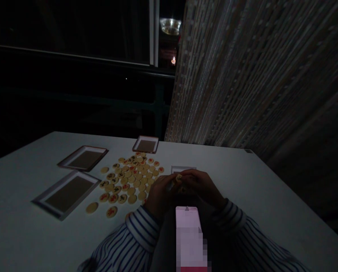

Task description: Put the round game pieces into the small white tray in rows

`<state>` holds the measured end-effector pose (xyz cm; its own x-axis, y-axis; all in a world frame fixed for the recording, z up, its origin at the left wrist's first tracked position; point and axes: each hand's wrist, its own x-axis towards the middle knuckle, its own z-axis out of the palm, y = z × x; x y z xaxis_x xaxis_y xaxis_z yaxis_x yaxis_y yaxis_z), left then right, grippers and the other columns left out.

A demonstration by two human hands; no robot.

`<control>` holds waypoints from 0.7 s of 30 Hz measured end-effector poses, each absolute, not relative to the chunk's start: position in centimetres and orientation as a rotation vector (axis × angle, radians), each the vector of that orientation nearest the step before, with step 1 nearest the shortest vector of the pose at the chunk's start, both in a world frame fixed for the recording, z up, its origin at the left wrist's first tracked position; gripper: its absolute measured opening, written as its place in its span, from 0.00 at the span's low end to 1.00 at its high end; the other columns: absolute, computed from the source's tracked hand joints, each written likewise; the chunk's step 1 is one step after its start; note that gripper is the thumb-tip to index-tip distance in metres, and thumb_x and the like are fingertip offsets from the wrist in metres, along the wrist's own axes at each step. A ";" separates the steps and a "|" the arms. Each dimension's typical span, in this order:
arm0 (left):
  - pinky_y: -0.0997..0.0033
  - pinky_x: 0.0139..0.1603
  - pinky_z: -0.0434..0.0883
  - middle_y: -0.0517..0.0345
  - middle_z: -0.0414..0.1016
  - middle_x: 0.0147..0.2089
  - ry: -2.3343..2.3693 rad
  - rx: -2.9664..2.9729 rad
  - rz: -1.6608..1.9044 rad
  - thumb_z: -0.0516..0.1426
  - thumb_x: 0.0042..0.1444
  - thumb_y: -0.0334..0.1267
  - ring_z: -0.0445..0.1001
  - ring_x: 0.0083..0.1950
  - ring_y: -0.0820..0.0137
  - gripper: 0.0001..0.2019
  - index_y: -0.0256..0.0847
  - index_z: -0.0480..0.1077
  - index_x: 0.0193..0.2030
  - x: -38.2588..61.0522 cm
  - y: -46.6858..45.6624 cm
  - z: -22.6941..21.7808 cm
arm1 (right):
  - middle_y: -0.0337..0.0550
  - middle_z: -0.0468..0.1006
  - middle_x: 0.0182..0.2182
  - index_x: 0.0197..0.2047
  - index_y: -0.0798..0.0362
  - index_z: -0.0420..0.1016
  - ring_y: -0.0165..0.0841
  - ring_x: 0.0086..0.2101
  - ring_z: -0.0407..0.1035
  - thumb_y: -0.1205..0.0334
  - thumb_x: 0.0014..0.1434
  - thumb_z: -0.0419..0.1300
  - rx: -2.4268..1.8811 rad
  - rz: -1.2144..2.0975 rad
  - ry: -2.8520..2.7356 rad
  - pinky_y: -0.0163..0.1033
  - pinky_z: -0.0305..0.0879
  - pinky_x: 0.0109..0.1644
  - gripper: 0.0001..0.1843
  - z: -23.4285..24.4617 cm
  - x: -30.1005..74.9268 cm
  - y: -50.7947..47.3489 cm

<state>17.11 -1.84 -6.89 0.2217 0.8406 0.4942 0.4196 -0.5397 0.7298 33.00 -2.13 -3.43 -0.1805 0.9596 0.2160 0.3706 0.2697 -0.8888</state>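
Both my hands meet over the near middle of the white table. My left hand [162,192] and my right hand [201,184] are curled towards each other around a few Chinese chess pieces; a round wooden piece [179,177] shows between the fingertips. How many pieces lie in the hands is hidden by the fingers. Left of my left hand spreads a loose heap of round Chinese chess pieces [131,191], some with red or dark characters, others blank side up. Just behind my hands shows the rim of a shallow box part [183,167], mostly covered by them.
On the left lie two shallow rectangular trays, a pale-rimmed one [48,189] and a reddish-rimmed one [69,155]. A third tray [145,138] sits at the far edge. A lit phone [188,217] is below my hands. A strand curtain [214,83] hangs behind the white table [242,181].
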 end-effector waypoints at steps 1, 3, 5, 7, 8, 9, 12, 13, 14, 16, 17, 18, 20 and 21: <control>0.66 0.45 0.70 0.54 0.76 0.42 1.142 2.000 1.257 0.53 0.54 0.42 0.73 0.43 0.67 0.13 0.43 0.70 0.45 17.1 -1.8 -6.9 | 0.43 0.78 0.32 0.36 0.53 0.74 0.32 0.33 0.72 0.55 0.52 0.58 -1.223 0.894 -1.719 0.38 0.70 0.37 0.11 -3.2 33.0 -2.0; 0.66 0.45 0.70 0.54 0.76 0.43 1.119 1.866 1.255 0.53 0.55 0.41 0.74 0.43 0.68 0.13 0.43 0.70 0.46 17.1 -1.8 -6.8 | 0.43 0.78 0.33 0.36 0.53 0.74 0.32 0.34 0.72 0.56 0.53 0.58 -1.210 0.876 -1.742 0.37 0.69 0.38 0.11 -2.9 33.0 -1.7; 0.67 0.45 0.71 0.54 0.76 0.43 1.110 1.731 1.276 0.53 0.55 0.40 0.74 0.43 0.68 0.13 0.42 0.71 0.46 17.1 -1.8 -6.7 | 0.42 0.78 0.32 0.35 0.53 0.74 0.31 0.34 0.72 0.56 0.53 0.57 -1.198 0.836 -1.770 0.37 0.68 0.38 0.10 -2.7 32.9 -1.4; 0.69 0.44 0.71 0.55 0.77 0.41 1.099 1.625 1.299 0.53 0.54 0.40 0.74 0.42 0.69 0.12 0.42 0.72 0.43 17.2 -1.8 -6.6 | 0.41 0.78 0.32 0.36 0.52 0.74 0.31 0.33 0.72 0.56 0.53 0.57 -1.193 0.803 -1.791 0.37 0.68 0.38 0.10 -2.8 32.9 -1.3; 0.69 0.44 0.71 0.56 0.77 0.41 1.095 1.585 1.305 0.53 0.54 0.39 0.74 0.42 0.69 0.11 0.42 0.73 0.42 17.2 -1.8 -6.5 | 0.41 0.78 0.32 0.36 0.52 0.74 0.31 0.33 0.72 0.57 0.53 0.57 -1.191 0.797 -1.795 0.37 0.68 0.38 0.10 -2.8 32.8 -1.3; 0.70 0.44 0.72 0.56 0.78 0.40 1.095 1.548 1.312 0.54 0.53 0.39 0.75 0.42 0.69 0.11 0.42 0.74 0.41 17.2 -1.8 -6.4 | 0.41 0.78 0.33 0.36 0.52 0.74 0.31 0.34 0.72 0.57 0.54 0.57 -1.191 0.799 -1.797 0.36 0.68 0.38 0.10 -2.9 32.8 -1.2; 0.70 0.43 0.72 0.57 0.78 0.38 1.104 1.468 1.317 0.55 0.51 0.37 0.75 0.40 0.68 0.09 0.42 0.75 0.38 17.3 -1.8 -6.2 | 0.41 0.78 0.32 0.36 0.52 0.74 0.30 0.33 0.72 0.58 0.54 0.57 -1.201 0.808 -1.806 0.36 0.68 0.38 0.09 -3.1 32.9 -1.3; 0.69 0.43 0.72 0.57 0.78 0.37 1.109 1.448 1.321 0.56 0.50 0.37 0.75 0.40 0.68 0.09 0.41 0.75 0.37 17.4 -1.8 -6.2 | 0.41 0.78 0.32 0.36 0.52 0.74 0.30 0.33 0.71 0.59 0.54 0.57 -1.204 0.812 -1.809 0.36 0.67 0.38 0.09 -3.1 32.9 -1.4; 0.69 0.43 0.73 0.57 0.78 0.37 1.113 1.431 1.323 0.56 0.49 0.38 0.75 0.39 0.68 0.09 0.41 0.75 0.37 17.4 -1.8 -6.2 | 0.41 0.78 0.32 0.36 0.53 0.74 0.30 0.33 0.71 0.59 0.54 0.57 -1.204 0.816 -1.812 0.36 0.67 0.38 0.09 -3.1 33.0 -1.4; 0.69 0.41 0.73 0.57 0.79 0.36 1.119 1.403 1.323 0.57 0.48 0.38 0.76 0.38 0.68 0.09 0.41 0.75 0.36 17.5 -1.9 -6.1 | 0.41 0.78 0.32 0.36 0.53 0.74 0.30 0.34 0.71 0.59 0.54 0.57 -1.201 0.817 -1.822 0.36 0.67 0.39 0.09 -3.0 33.0 -1.5; 0.69 0.41 0.73 0.57 0.79 0.36 1.123 1.390 1.326 0.57 0.48 0.38 0.76 0.37 0.69 0.09 0.40 0.75 0.36 17.5 -1.9 -6.1 | 0.41 0.78 0.33 0.36 0.53 0.74 0.30 0.34 0.71 0.59 0.54 0.57 -1.200 0.810 -1.832 0.36 0.67 0.39 0.09 -2.9 33.0 -1.5; 0.69 0.40 0.73 0.56 0.79 0.35 1.126 1.377 1.330 0.57 0.47 0.38 0.76 0.36 0.69 0.09 0.40 0.75 0.35 17.5 -2.0 -6.0 | 0.41 0.78 0.33 0.36 0.53 0.74 0.30 0.34 0.71 0.59 0.54 0.57 -1.202 0.798 -1.847 0.36 0.67 0.39 0.09 -2.8 33.0 -1.5; 0.70 0.38 0.73 0.56 0.79 0.33 1.131 1.353 1.336 0.58 0.46 0.37 0.76 0.35 0.69 0.08 0.40 0.75 0.33 17.5 -2.0 -5.9 | 0.41 0.78 0.33 0.36 0.52 0.75 0.30 0.34 0.71 0.59 0.54 0.57 -1.203 0.779 -1.878 0.36 0.67 0.39 0.08 -2.7 33.1 -1.5; 0.70 0.37 0.73 0.56 0.79 0.32 1.134 1.338 1.338 0.58 0.46 0.37 0.76 0.34 0.69 0.07 0.39 0.75 0.32 17.5 -2.0 -5.8 | 0.40 0.78 0.33 0.36 0.52 0.75 0.30 0.34 0.71 0.60 0.54 0.57 -1.201 0.779 -1.887 0.36 0.67 0.39 0.08 -2.7 33.1 -1.6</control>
<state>17.46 -2.03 -5.80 -0.0076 0.9850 0.1722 0.0084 -0.1721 0.9850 33.09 -1.57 -2.67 -0.2746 0.9228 0.2703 0.4629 0.3733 -0.8040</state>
